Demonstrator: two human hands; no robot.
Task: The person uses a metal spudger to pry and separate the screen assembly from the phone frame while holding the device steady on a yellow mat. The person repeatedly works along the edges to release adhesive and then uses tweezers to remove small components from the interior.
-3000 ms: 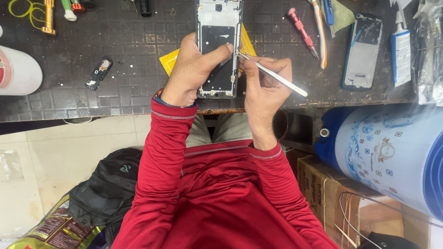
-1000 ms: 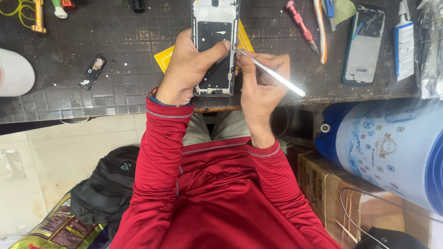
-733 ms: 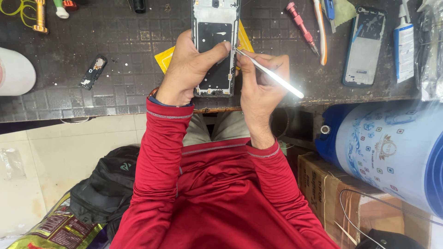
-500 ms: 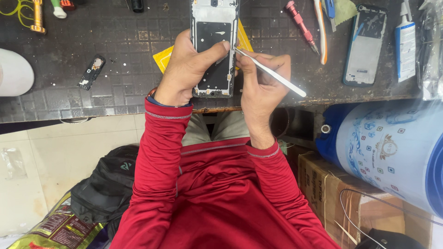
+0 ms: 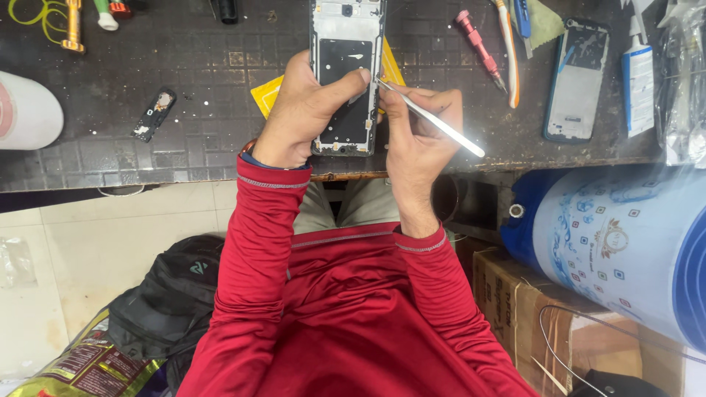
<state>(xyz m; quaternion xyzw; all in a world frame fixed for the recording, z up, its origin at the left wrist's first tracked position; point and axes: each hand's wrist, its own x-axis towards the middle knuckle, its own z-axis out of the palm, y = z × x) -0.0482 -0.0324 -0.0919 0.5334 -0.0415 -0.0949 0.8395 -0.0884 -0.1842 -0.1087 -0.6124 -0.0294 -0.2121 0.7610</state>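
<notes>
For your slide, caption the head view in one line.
Left hand steadies an opened phone on a dark bench while right hand works tweezers at its edge.

So the opened phone frame (image 5: pixel 346 73) is lying flat at the near edge of the dark workbench, long side running near to far, back cover off so you see a black inner panel in a pale grey frame, with a camera hole at the far end. The silver tweezers (image 5: pixel 430 117) sit slanted just to its right, tips touching the frame's right edge about midway, back end pointing near-right.
</notes>
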